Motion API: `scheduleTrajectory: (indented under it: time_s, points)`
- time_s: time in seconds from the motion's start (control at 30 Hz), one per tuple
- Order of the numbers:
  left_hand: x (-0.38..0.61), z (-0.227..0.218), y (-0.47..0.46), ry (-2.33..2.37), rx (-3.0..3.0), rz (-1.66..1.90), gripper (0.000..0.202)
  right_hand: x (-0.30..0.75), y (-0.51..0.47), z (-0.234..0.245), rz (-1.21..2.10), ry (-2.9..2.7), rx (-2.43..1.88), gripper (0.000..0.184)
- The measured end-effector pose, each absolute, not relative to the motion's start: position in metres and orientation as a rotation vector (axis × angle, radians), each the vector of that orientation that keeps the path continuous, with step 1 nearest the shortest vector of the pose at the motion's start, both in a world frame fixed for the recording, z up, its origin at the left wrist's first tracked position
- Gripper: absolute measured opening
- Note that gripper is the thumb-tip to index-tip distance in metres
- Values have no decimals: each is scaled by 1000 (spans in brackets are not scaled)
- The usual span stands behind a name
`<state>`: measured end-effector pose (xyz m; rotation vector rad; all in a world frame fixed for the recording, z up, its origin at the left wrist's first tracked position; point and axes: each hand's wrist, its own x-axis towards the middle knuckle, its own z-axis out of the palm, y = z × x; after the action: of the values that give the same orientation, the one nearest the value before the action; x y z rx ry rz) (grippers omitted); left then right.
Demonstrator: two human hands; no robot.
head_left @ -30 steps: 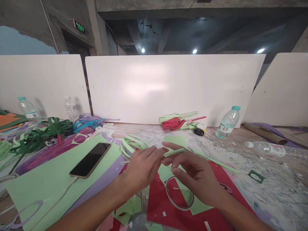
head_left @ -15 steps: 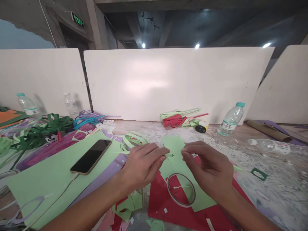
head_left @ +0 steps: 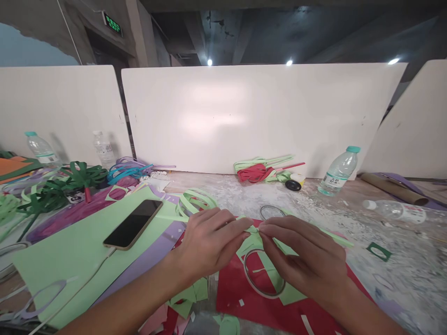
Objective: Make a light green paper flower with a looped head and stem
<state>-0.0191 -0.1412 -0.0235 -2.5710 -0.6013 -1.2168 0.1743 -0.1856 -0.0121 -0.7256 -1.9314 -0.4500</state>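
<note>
My left hand [head_left: 209, 242] and my right hand [head_left: 303, 260] meet fingertip to fingertip over the table, both pinching a thin light green paper strip [head_left: 252, 229]. The strip's far end runs out to the right past my right hand, toward the table's dusty part. Below the hands lies a red paper sheet [head_left: 244, 298] with a light green piece [head_left: 289, 293] and a clear tape ring [head_left: 263, 274] on it.
A phone [head_left: 133, 224] on a cable lies on a large green sheet [head_left: 70, 260] at left. Curled green strips [head_left: 193, 201], dark green cut paper [head_left: 66, 186], water bottles [head_left: 339, 170] and a bundle of red and green strips [head_left: 261, 171] stand near the white boards [head_left: 244, 116].
My hands, apart half a second ago, have closed together on the strip. They sit slightly lower and nearer the red sheet than before.
</note>
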Motion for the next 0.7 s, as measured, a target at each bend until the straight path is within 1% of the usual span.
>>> scheduleTrajectory:
  time_s: [0.33,0.7]
  points:
    - [-19,-26,-140,-595,-2519,-1190,20,180,-185,-13,-475,-1983,-713,33]
    - [-17,-27,-140,-553,-2481,-1220,18,183,-183,-17,-550,-2023,-666,25]
